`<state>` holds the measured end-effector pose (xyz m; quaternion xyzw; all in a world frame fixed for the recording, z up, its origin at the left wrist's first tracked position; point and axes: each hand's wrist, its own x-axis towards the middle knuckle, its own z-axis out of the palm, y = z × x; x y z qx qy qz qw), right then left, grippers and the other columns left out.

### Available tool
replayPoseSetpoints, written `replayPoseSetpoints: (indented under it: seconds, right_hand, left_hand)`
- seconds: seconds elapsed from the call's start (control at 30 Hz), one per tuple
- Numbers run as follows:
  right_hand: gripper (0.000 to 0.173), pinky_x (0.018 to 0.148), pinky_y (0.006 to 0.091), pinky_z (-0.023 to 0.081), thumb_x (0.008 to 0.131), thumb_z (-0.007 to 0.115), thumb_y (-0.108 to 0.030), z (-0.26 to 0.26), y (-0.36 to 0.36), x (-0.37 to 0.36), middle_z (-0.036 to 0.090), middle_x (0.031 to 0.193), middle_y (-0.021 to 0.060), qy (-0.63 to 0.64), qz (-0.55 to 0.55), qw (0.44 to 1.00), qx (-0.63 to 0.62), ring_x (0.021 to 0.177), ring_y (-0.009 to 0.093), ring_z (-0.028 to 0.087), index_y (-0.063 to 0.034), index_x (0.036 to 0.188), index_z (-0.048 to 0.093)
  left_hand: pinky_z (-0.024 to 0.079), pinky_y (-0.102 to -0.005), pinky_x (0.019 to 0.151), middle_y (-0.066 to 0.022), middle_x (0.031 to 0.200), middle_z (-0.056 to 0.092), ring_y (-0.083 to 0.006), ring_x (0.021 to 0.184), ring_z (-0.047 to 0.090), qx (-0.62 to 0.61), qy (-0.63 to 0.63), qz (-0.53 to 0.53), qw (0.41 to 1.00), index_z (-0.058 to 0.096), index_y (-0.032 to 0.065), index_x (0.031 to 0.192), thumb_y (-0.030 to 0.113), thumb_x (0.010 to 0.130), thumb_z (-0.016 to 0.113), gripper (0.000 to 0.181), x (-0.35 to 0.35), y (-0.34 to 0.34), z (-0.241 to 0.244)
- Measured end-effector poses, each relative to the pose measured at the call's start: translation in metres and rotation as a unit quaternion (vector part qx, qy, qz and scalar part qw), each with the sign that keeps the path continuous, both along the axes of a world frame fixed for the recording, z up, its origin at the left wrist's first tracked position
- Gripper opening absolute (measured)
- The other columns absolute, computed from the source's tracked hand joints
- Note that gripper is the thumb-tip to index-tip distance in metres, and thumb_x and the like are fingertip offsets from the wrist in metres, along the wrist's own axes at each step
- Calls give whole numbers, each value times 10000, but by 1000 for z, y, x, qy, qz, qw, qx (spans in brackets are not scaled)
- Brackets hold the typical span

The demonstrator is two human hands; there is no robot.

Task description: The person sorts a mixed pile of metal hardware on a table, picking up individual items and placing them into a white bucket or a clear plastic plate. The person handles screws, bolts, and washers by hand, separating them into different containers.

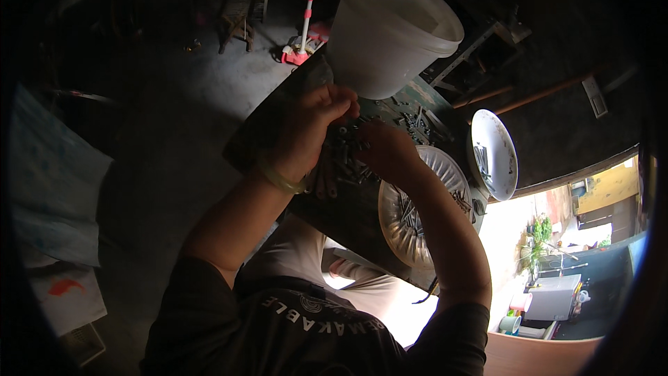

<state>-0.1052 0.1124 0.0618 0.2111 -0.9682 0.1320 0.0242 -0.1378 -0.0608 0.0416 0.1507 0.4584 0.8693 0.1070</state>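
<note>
My left hand (pixel 326 120) is over a dark table (pixel 250 141), its thumb and fingers curled together near the base of a white plastic bucket (pixel 383 62). Whether something small is pinched there is too dark to tell. My right hand (pixel 386 151) reaches with bent fingertips into a pile of metal bolts (pixel 344 154); its grip is hidden. More small screws and hardware (pixel 420 122) lie beyond that hand. Under my right forearm is a clear ribbed plastic bowl (pixel 391 219) with long screws or nails in it.
A white bowl (pixel 503 151) holding several metal pieces stands at the table's right end. Flat metal strips (pixel 326 183) lie by the table's near edge. On the floor beyond stands a pink-and-white toy with a handle (pixel 306 21), near a small wooden stool (pixel 237 28).
</note>
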Motion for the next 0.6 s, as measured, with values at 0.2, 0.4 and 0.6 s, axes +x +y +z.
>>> replayPoseSetpoints:
  seconds: [0.2,0.4,0.6]
  right_hand:
    - [221,712,394,500,777,642,-198,-14,13,-19,629,917,146,-67,-27,997,24,856,332,621,-88,968,616]
    - [176,668,419,510,848,562,-206,-4,18,-19,658,822,145,-19,-73,995,73,779,349,639,-106,979,623]
    - [225,631,296,499,807,598,-49,6,22,-27,653,805,115,-49,-104,984,-135,714,161,637,-35,1032,603]
  left_hand:
    - [421,-241,768,-37,870,626,-116,830,582,26,-45,-9,999,606,36,974,140,865,557,158,-5,5,-17]
    - [441,-243,750,-27,906,617,-114,840,587,13,-62,-41,997,592,51,1024,141,884,544,173,-8,1,-23]
    - [439,-216,596,-27,904,612,-103,770,590,-24,-78,-69,994,562,42,1082,183,904,548,227,-4,-2,-16]
